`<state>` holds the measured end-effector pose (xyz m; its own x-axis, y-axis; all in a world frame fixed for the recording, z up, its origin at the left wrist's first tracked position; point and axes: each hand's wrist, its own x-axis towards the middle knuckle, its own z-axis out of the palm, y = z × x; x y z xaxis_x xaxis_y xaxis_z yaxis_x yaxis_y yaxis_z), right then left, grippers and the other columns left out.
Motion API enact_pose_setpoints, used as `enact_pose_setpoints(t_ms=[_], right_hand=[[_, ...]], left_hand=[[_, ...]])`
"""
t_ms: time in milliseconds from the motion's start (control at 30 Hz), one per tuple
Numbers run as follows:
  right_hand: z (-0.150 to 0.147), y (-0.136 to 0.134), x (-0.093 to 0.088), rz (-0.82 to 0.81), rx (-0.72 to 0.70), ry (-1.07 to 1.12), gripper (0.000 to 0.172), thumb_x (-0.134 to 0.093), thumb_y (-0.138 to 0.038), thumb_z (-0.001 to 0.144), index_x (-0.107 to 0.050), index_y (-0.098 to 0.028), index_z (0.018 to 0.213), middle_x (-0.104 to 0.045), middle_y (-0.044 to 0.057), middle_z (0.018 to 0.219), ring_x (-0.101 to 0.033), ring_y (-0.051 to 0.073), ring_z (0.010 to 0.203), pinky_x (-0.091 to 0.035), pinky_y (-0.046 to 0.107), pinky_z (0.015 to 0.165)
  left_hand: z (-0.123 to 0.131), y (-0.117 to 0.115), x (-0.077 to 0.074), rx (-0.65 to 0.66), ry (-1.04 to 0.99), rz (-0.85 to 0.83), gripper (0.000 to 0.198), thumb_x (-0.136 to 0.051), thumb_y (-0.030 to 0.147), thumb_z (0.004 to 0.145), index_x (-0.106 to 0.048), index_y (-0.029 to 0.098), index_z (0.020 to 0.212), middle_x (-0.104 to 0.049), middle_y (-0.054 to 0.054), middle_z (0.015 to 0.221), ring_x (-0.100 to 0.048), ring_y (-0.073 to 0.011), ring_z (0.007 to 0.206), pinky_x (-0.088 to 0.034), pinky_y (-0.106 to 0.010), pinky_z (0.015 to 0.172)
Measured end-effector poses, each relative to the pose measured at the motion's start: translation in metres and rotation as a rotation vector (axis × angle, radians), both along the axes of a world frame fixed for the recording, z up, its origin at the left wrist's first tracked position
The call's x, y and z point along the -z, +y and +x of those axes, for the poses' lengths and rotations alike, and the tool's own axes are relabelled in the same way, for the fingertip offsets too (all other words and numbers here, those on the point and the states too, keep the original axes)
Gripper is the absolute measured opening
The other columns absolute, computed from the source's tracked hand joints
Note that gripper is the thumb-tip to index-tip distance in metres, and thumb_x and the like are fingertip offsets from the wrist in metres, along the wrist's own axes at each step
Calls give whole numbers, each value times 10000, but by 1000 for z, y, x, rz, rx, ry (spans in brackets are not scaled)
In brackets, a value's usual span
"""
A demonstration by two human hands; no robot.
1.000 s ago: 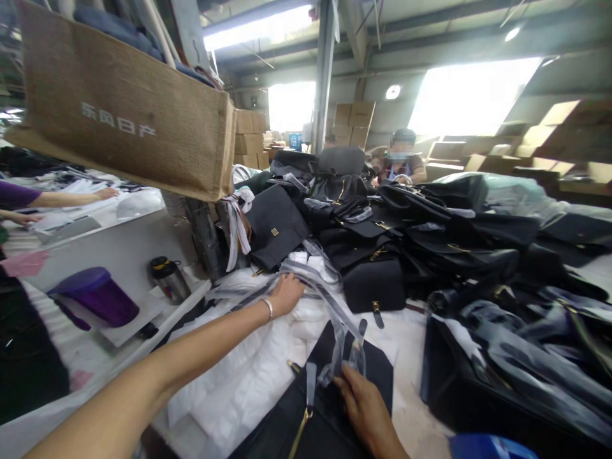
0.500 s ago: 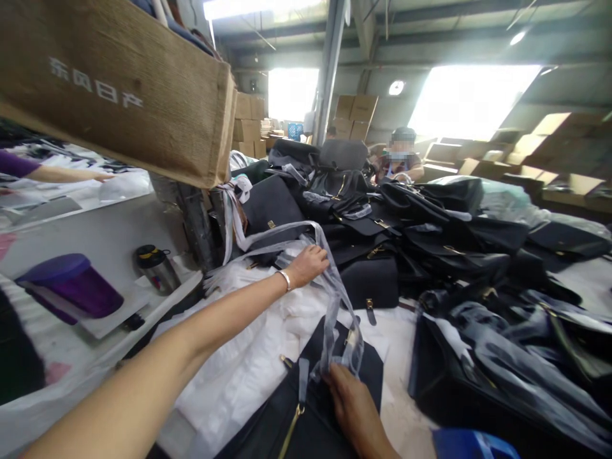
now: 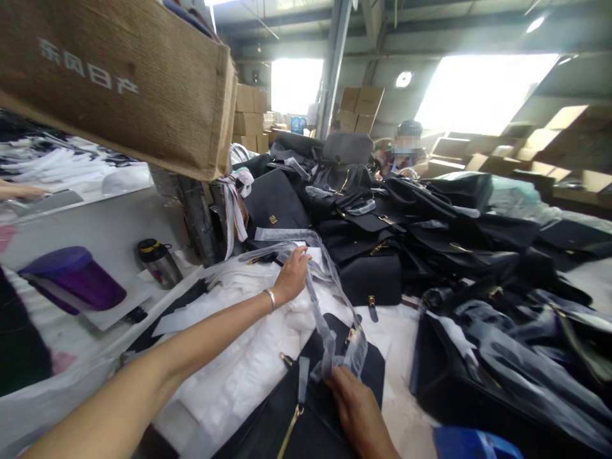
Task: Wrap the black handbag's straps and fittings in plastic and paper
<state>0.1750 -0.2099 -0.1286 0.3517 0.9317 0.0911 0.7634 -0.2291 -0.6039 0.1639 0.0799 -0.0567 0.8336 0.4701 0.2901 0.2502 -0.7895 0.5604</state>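
A heap of black handbags covers the counter ahead of me, piled loosely against each other, with a burlap bag hanging overhead at my left. White padding sheets lie spread under my arms, cushioning the work. One black handbag lies flat just in front of me so its handle is reachable. My left hand is stretched forward, fingers loosely curled on the clear plastic strip, keeping it taut. My right hand rests on the near bag, fingertips pinching the strip's lower end by the gold clasp.
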Motion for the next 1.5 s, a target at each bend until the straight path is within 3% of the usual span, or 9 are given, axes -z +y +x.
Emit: enact_pose_setpoints(t_ms=[167,267,433,633,833,967,1133,1267,1500], right_hand=[[4,0,5,62,61,129,157,-370,-227,984,-508,-239,910,-617,16,845,-634,185,775,-451,269,715],[5,6,-1,22,64,103,162,-375,-225,979,-525,-236,918,-632,18,838,-636,189,772,-447,269,708],[3,18,-23,-50,35,-27,170,-388,-199,966,-554,-228,947,-644,27,901,-650,192,789,-418,257,660],[-5,15,-21,-57,91,-115,150,-382,-211,979,-507,-234,901,-639,8,871,-656,194,748,-369,258,597],[-7,17,-12,-42,155,-112,132,-383,-243,985,-501,-234,927,-639,26,892,-651,206,789,-369,262,621],[-2,19,-11,-43,195,-57,153,-407,-258,976,-483,-245,844,-614,-18,766,-631,183,709,-356,249,605],[5,19,-4,-53,223,30,156,-425,-281,968,-502,-251,836,-626,-38,706,-631,171,656,-355,236,582],[4,17,1,-68,247,53,123,-457,-271,949,-521,-246,847,-648,-18,725,-638,190,687,-351,248,593],[1,19,3,-101,316,65,119,-500,-203,924,-530,-236,813,-648,-11,718,-626,193,684,-309,256,587]], left_hand=[[-69,-66,6,72,158,-568,476,-253,456,994,-603,135,973,-696,-116,922,-693,-207,777,-542,-333,653],[-82,-90,8,232,232,-866,555,-384,617,912,-637,125,957,-708,-97,854,-638,-143,540,-426,-228,429],[-51,-96,8,323,180,-1085,434,-553,533,838,-636,113,911,-688,-77,766,-401,-39,408,-329,-188,417],[-35,-97,16,223,89,-1045,217,-479,294,857,-559,146,994,-702,-69,823,-393,-68,412,-367,-219,445],[-42,-96,21,122,-10,-918,145,-543,238,855,-590,178,978,-653,-102,1080,-621,-191,906,-480,-273,758],[-42,-89,21,182,58,-1066,270,-469,267,889,-568,154,1114,-680,-123,1063,-603,-116,650,-495,-268,637],[-51,-81,28,345,184,-1198,393,-725,356,716,-664,124,1028,-710,-102,919,-576,-76,551,-455,-210,543],[-52,-87,43,311,204,-1138,322,-729,407,702,-661,111,807,-583,11,516,-519,-90,436,-383,-188,453],[-50,-101,51,267,151,-949,158,-639,289,752,-639,140,805,-586,22,549,-517,-93,430,-367,-179,424]])
